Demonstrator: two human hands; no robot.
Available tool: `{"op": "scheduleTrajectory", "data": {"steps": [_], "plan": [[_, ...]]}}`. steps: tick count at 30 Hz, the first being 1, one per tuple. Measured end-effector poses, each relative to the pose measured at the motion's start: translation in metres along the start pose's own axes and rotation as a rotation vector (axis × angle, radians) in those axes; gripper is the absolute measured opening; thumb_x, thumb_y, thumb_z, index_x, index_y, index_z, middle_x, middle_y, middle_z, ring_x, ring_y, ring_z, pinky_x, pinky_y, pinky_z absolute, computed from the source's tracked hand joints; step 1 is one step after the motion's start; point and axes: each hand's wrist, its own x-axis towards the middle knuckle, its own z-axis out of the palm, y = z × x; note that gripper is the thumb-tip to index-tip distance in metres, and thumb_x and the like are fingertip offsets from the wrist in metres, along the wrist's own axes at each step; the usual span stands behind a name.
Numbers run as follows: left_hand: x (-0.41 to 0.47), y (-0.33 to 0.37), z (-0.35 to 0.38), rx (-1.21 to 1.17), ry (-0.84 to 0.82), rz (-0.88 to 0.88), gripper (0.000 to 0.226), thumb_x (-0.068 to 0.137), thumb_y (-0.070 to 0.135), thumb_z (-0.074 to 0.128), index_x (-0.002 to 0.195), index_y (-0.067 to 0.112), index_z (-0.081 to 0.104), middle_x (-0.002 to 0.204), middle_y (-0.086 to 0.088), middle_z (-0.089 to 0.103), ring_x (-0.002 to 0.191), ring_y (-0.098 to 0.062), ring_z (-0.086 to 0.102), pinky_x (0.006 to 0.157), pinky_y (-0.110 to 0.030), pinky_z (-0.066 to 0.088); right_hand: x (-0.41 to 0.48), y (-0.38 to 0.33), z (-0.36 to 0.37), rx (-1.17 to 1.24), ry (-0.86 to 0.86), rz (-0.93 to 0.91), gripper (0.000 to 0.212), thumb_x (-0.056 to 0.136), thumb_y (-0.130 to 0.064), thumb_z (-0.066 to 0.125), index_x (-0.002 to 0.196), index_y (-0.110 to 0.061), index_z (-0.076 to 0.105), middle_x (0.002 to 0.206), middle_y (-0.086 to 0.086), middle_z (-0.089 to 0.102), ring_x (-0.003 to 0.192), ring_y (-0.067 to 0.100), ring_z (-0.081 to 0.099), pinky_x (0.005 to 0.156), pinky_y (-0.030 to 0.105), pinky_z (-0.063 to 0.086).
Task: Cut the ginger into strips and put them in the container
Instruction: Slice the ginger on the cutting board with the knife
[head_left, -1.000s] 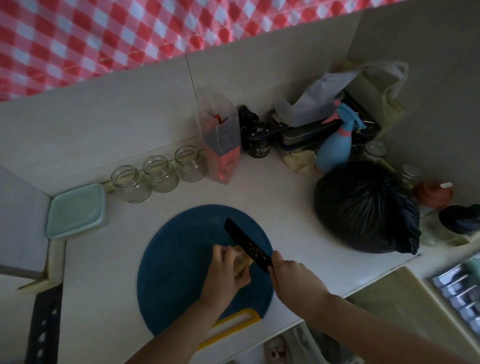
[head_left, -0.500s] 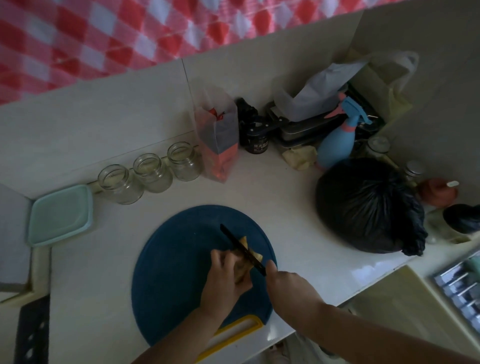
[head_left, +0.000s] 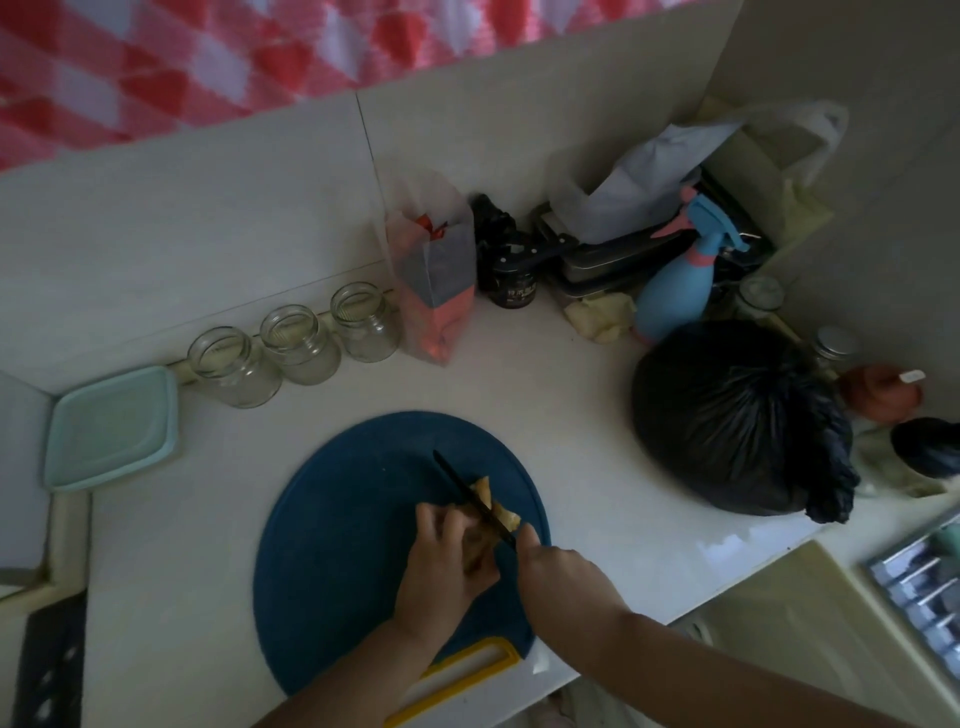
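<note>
Ginger (head_left: 493, 506), pale yellow and knobbly, under left fingers (head_left: 441, 525); right hand (head_left: 558, 569) clenched around black knife (head_left: 470, 496).

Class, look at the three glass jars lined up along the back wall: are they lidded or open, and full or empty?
Open and seemingly empty: the three glass jars stand upright with bare, uncapped mouths, and the worktop shows through their clear glass.

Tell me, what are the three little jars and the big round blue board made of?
The three jars look like clear glass: you can see through them, and their rims are thick and shiny. The blue board looks like matte plastic with a yellow handle, though it's too dim to be sure.
</note>
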Motion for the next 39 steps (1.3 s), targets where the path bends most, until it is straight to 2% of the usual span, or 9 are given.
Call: {"op": "scheduleTrajectory", "data": {"steps": [3,7,13,21,26,29,31,36,39], "plan": [[0.000,-0.001,-0.001,-0.029,-0.005,-0.016,0.045,0.062,0.029,0.077,0.093,0.019,0.046,0.096,0.002,0.036,0.072,-0.007,0.054,0.063,-0.016,0.051,0.005,-0.005,0.000,-0.019,-0.002,-0.041,0.048,0.096,-0.005,0.039,0.140,-0.010,0.023,0.068,-0.001,0.039,0.060,0.018,0.046,0.052,0.027,0.036],[0.001,0.000,-0.003,-0.068,0.019,-0.029,0.043,0.064,0.038,0.072,0.092,0.014,0.051,0.096,0.001,0.039,0.073,-0.006,0.055,0.064,-0.016,0.049,0.011,-0.006,0.003,-0.015,0.012,-0.085,0.053,0.097,-0.005,0.035,0.146,-0.011,0.015,0.102,0.012,0.063,0.082,0.029,0.061,0.066,0.031,0.039],[0.001,-0.003,-0.002,-0.105,0.007,-0.010,0.046,0.068,0.054,0.062,0.097,0.020,0.049,0.105,0.005,0.036,0.083,-0.006,0.055,0.075,-0.004,0.044,0.023,-0.004,0.006,0.004,0.002,-0.094,0.046,0.098,-0.010,0.032,0.143,-0.009,0.019,0.104,0.013,0.063,0.091,0.032,0.064,0.070,0.037,0.046],[0.004,0.005,-0.013,-0.143,-0.033,0.052,0.044,0.071,0.034,0.073,0.103,0.024,0.044,0.108,0.007,0.043,0.096,0.001,0.051,0.083,-0.007,0.042,0.028,-0.003,-0.005,0.040,0.055,-0.115,0.028,0.100,-0.015,0.032,0.127,-0.008,0.034,0.104,0.014,0.063,0.090,0.033,0.063,0.064,0.033,0.039],[0.007,-0.015,-0.039,0.028,0.130,-0.064,0.054,0.071,0.013,0.078,0.110,0.022,0.042,0.109,0.001,0.043,0.089,-0.012,0.052,0.077,-0.027,0.050,0.015,0.006,-0.014,0.138,0.119,-0.146,0.017,0.101,-0.026,0.033,0.107,-0.012,0.040,0.089,0.013,0.061,0.083,0.033,0.061,0.062,0.035,0.043],[0.018,-0.023,-0.055,0.226,0.134,-0.085,0.047,0.073,0.032,0.074,0.111,0.019,0.049,0.120,-0.008,0.049,0.107,-0.025,0.049,0.090,-0.044,0.046,0.000,0.012,-0.017,0.224,0.196,-0.176,0.017,0.101,-0.030,0.034,0.097,-0.015,0.039,0.077,0.007,0.057,0.070,0.029,0.060,0.060,0.040,0.047],[0.028,-0.019,-0.060,0.318,0.125,-0.018,0.049,0.077,0.046,0.061,0.115,0.018,0.052,0.132,-0.011,0.046,0.121,-0.027,0.041,0.100,-0.046,0.036,-0.003,0.018,-0.020,0.310,0.267,-0.153,0.017,0.101,-0.030,0.036,0.099,-0.014,0.042,0.074,0.006,0.059,0.061,0.024,0.056,0.050,0.033,0.043],[0.057,0.006,-0.056,0.294,-0.363,0.339,0.053,0.087,0.028,0.059,0.137,0.025,0.042,0.149,0.012,0.023,0.141,-0.006,0.008,0.117,-0.029,0.009,0.000,0.029,-0.020,0.412,0.343,-0.021,0.018,0.101,-0.027,0.037,0.095,-0.012,0.045,0.068,0.001,0.055,0.053,0.015,0.050,0.041,0.022,0.035],[0.067,0.010,-0.048,0.256,-0.500,0.291,0.038,0.090,0.020,0.059,0.128,0.020,0.053,0.142,0.009,0.039,0.137,-0.007,0.026,0.112,-0.021,0.020,-0.002,0.032,-0.014,0.444,0.328,0.020,0.019,0.101,-0.028,0.035,0.095,-0.014,0.045,0.069,0.001,0.056,0.054,0.016,0.052,0.045,0.025,0.039]]}}
